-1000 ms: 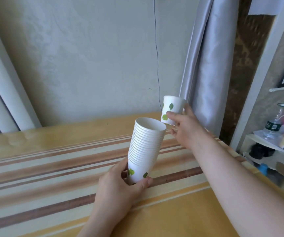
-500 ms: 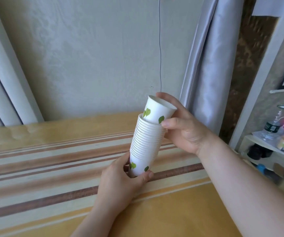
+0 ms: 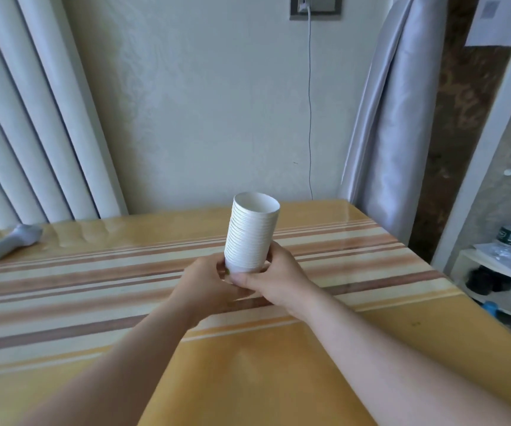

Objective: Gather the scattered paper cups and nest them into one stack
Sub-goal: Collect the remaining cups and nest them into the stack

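Note:
A tall stack of white paper cups stands upright above the middle of the striped table, its open mouth facing up. Both hands wrap around its bottom part. My left hand holds the base from the left and below. My right hand grips it from the right, thumb across the front. The lowest cup is mostly hidden by my fingers. I see no loose cups on the table.
A grey handheld device lies at the table's far left edge by the white radiator. A curtain hangs at the right. A low shelf with a bottle and clutter stands beyond the table's right edge.
The single cup held by my right hand has gone fully into the stack. My right hand has dropped from the top to the base. The view has pulled back and tilted up.

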{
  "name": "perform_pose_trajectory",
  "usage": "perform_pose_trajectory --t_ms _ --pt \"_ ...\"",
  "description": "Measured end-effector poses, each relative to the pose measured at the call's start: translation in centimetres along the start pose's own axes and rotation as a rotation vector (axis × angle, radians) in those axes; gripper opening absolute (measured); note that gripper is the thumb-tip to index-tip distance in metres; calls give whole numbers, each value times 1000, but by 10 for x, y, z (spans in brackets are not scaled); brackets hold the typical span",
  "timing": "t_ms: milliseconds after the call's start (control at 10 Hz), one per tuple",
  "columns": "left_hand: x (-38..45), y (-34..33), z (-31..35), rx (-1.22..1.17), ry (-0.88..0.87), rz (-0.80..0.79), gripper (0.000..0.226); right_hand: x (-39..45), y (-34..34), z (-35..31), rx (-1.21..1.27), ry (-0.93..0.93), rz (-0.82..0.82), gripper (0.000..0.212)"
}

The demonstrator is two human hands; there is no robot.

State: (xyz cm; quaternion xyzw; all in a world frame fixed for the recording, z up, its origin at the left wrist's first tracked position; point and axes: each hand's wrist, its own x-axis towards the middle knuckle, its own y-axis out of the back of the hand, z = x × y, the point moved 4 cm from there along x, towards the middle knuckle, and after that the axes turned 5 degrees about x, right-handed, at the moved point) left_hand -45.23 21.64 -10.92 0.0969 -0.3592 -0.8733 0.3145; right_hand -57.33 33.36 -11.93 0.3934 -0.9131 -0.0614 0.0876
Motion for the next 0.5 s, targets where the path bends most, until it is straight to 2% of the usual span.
perform_pose_trajectory --t_ms 100,200,300,400,500 --pt "-4 35 -28 46 60 110 46 10 -42 -15 -75 33 -41 63" --pt "-9 52 -52 57 101 198 37 19 -74 -25 -128 48 -85 65" --pt "-13 49 -69 125 125 186 32 23 -92 -11 -184 10 -115 68" --pt "-12 41 -79 218 106 182 43 24 -98 3 -204 -15 -97 74" --pt "-16 41 -79 287 89 120 45 18 -97 5 -282 -26 -119 66"
